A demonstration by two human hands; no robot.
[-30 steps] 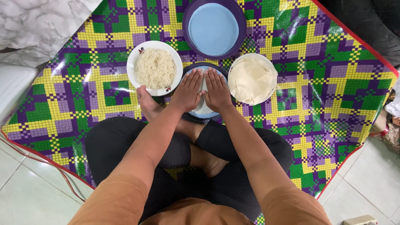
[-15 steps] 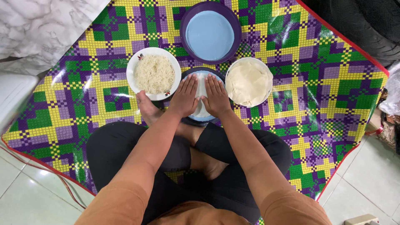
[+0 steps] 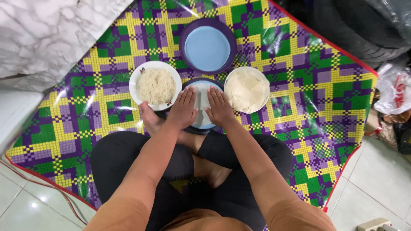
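Both palms are pressed flat, nothing clenched: the left hand (image 3: 184, 107) and right hand (image 3: 219, 107) lie side by side on a pale sheet (image 3: 202, 102) spread over a dark plate (image 3: 195, 128), directly before the crossed legs. Even pressure is best kept across the sheet, fingers spread and flat, so that it is not torn or creased. Just left of the hands sits a bowl (image 3: 136, 81) of white strands; just right, a second bowl (image 3: 262, 79) of pale sheets; beyond the fingertips, a purple basin (image 3: 186, 32). Most of the sheet and plate is hidden beneath the hands, and whether the sheet is wet cannot be told.
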